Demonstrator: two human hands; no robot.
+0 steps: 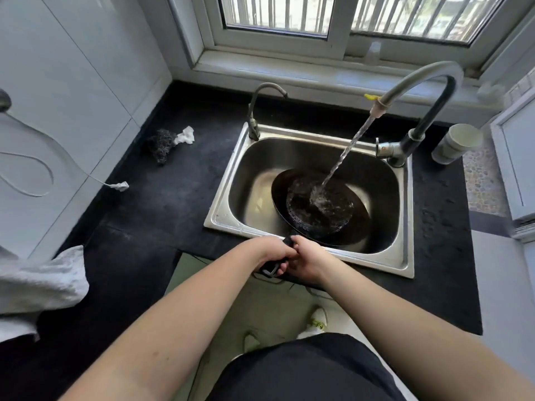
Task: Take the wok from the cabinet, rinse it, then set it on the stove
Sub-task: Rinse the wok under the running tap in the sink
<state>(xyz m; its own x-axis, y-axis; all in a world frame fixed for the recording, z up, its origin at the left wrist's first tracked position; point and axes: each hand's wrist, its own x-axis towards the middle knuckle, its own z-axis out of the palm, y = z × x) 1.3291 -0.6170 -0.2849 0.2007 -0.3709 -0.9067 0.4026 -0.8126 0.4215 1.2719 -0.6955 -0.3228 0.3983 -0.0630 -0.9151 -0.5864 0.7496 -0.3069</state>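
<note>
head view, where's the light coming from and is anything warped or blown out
Head view: daylight enters through the window, whose panes are overexposed; the sink wall shows glare left of the wok; the wide-angle lens bends the counter edges and stretches the forearms.

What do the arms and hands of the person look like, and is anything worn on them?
Both forearms are bare as far as the picture shows: no sleeves are visible. The left hand and the right hand wear no gloves. I see no watch, bracelet or ring, though the fingers are partly hidden.
</note>
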